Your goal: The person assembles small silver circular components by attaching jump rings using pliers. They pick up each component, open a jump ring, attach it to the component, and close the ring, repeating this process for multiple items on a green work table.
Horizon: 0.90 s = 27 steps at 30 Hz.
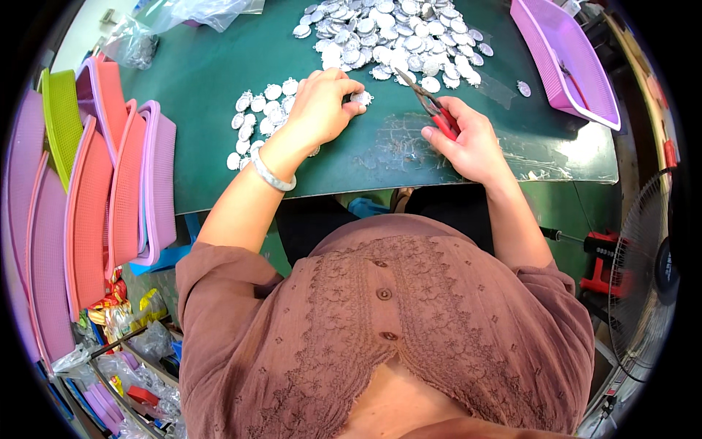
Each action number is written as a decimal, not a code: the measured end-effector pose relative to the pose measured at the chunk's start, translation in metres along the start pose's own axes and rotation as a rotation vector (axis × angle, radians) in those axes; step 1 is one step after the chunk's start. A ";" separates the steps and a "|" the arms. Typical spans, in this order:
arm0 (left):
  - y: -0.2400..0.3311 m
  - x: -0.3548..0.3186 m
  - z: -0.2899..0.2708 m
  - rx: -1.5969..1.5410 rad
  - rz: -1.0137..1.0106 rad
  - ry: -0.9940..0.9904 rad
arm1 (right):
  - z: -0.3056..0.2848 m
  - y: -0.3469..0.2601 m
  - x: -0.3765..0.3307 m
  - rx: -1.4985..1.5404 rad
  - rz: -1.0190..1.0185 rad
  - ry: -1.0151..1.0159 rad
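Between the thumb and fingers of my left hand [324, 106] is a small silver metal medallion [361, 98] with little loops on its rim. Red-handled pliers [440, 117] rest in my closed right hand [472, 139], their dark jaws pointing up and left toward a large heap of similar silver medallions [387, 33] on the far side of the table. A smaller group of medallions [252, 121] lies to the left, partly hidden behind my left wrist. One loose medallion [523, 88] sits apart at the right.
The green tabletop [212, 146] is scuffed near its front edge. A purple basket [599, 95] with a red-handled tool stands at the right. Stacked coloured baskets [88, 219] fill the left side, plastic bags [197, 13] lie at the far left, and a fan [647, 271] is at the lower right.
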State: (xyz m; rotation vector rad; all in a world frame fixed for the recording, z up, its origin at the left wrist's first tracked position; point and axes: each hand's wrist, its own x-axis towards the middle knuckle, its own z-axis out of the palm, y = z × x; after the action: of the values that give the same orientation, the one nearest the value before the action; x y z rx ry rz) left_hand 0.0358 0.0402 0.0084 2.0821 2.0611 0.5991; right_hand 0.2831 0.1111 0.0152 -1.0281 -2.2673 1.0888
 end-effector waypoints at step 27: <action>0.055 -0.032 -0.026 -1.214 -0.401 -0.029 | -0.010 -0.030 -0.012 0.065 -0.106 -0.238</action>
State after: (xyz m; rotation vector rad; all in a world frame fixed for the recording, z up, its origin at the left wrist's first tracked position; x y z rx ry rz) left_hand 0.0770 0.0016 0.0476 0.9393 1.3715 1.2714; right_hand 0.2842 0.0940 0.0440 -0.7788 -2.4210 1.2893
